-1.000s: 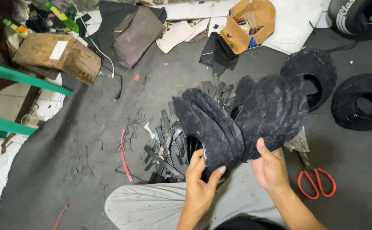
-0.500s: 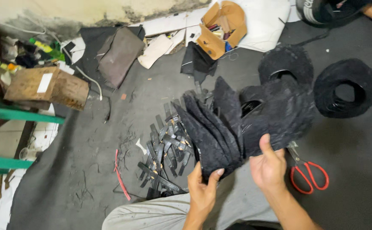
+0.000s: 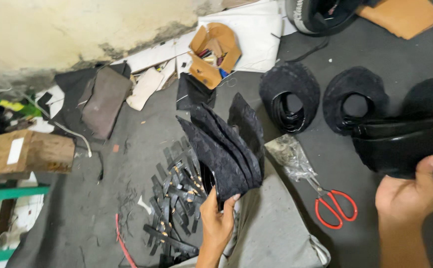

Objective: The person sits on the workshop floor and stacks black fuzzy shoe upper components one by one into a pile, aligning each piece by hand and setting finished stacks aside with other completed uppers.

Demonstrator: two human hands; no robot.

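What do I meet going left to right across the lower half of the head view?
Wooden block → black straps → left hand holding black fabric pieces → plastic bag → red scissors → right hand gripping another black stack.

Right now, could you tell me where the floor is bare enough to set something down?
Bare grey mat lies between the brown folded piece and the pile of black strips. Around the red scissors and black rings it is crowded.

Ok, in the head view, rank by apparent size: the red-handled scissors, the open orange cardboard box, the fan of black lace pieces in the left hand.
1. Fan of black lace pieces, though it is nearest the camera.
2. Orange cardboard box.
3. Red-handled scissors.
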